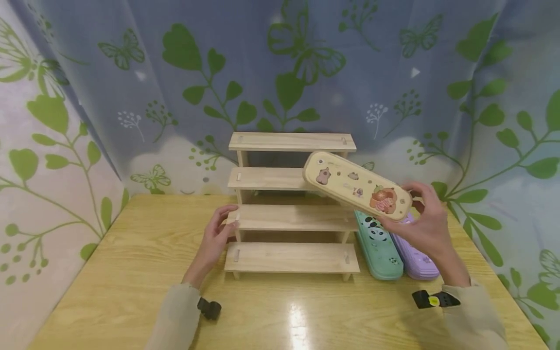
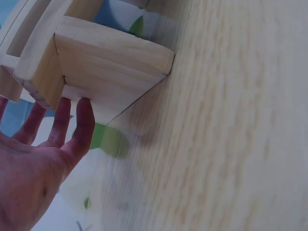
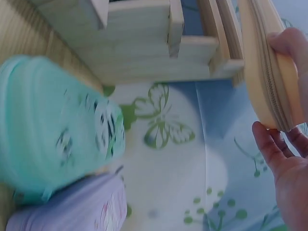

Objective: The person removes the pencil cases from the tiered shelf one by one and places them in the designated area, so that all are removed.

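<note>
My right hand (image 1: 430, 223) grips the right end of a cream pencil case (image 1: 350, 184) with cartoon animals on its lid. The case is tilted and held up in front of the right part of a wooden tiered shelf (image 1: 288, 257). Its zipper edge (image 3: 269, 72) shows in the right wrist view. At the shelf's left side, my left hand (image 1: 216, 233) touches the end of the second step from the bottom. Its fingers (image 2: 84, 120) look spread and nearly straight against the wood. The thumb is hidden in the left wrist view.
A green panda pencil case (image 1: 380, 248) and a purple pencil case (image 1: 417, 257) lie side by side on the wooden table (image 1: 144, 272), right of the shelf. Behind stands a blue and white curtain (image 1: 210, 102) with leaves and butterflies.
</note>
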Demonstrator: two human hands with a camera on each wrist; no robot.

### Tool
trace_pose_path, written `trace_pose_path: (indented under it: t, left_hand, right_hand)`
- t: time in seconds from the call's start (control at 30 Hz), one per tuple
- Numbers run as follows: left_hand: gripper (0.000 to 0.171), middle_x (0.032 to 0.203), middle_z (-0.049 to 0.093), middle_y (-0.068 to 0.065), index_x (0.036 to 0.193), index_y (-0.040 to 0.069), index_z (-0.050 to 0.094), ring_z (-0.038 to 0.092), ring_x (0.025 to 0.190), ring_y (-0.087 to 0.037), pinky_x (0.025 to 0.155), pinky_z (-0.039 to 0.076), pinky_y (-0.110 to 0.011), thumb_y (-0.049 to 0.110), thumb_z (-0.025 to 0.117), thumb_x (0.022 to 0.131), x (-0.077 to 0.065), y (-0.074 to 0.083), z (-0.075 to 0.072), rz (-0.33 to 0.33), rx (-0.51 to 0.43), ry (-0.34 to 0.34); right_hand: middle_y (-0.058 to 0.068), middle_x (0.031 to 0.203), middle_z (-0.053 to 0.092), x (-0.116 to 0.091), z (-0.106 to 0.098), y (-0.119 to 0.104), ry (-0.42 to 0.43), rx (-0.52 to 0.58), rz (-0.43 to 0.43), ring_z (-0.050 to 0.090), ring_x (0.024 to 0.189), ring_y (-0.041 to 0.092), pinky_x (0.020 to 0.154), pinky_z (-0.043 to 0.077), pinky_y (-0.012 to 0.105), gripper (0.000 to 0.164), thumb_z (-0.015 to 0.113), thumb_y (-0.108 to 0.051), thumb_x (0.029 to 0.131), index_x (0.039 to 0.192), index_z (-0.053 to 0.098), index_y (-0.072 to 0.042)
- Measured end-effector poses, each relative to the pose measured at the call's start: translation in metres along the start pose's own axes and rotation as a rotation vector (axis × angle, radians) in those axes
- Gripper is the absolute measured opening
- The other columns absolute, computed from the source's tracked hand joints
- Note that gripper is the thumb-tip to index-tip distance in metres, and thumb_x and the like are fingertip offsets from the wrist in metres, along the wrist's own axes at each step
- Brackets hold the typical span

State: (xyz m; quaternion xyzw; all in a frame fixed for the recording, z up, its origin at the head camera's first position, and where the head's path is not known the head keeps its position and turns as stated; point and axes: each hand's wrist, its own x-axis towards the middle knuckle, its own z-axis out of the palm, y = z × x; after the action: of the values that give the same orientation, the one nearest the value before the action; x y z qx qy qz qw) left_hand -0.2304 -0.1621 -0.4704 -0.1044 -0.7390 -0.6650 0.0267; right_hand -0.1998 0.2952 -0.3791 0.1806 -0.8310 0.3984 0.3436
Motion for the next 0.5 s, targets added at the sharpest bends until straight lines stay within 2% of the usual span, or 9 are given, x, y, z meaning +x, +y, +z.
trace_pose_path:
  t: [0.2, 0.3, 0.5]
  left_hand:
    - [0.039, 0.152, 0.046, -0.012, 0.145, 0.017, 0.047, 0.064, 0.107, -0.013, 0.084, 0.060, -0.036, 0.015, 0.051, 0.106, -0.001, 0.000, -0.001, -0.002, 0.007, -0.002]
    - [0.040, 0.153, 0.046, -0.012, 0.145, 0.017, 0.046, 0.064, 0.107, -0.013, 0.084, 0.060, -0.036, 0.015, 0.051, 0.106, -0.001, 0.001, 0.000, -0.004, 0.004, -0.003]
    - [0.040, 0.152, 0.046, -0.013, 0.146, 0.016, 0.046, 0.063, 0.107, -0.012, 0.083, 0.060, -0.035, 0.014, 0.051, 0.106, -0.002, 0.002, 0.000, 0.002, -0.001, -0.002]
  right_hand:
    - [-0.018, 0.121, 0.049, -0.018, -0.021, 0.010, 0.051, -0.012, 0.034, 0.047, 0.105, -0.001, 0.082, 0.043, -0.001, 0.088, 0.092, 0.018, 0.045, 0.125, 0.056, 0.011]
    - [-0.019, 0.121, 0.049, -0.027, -0.031, 0.013, 0.070, -0.018, 0.090, 0.048, 0.105, 0.000, 0.082, 0.043, -0.001, 0.089, 0.091, 0.019, 0.046, 0.126, 0.055, 0.011]
    - [-0.014, 0.122, 0.051, -0.044, -0.046, 0.021, 0.111, -0.017, 0.205, 0.050, 0.105, 0.003, 0.082, 0.043, 0.002, 0.088, 0.088, 0.020, 0.047, 0.128, 0.057, 0.004]
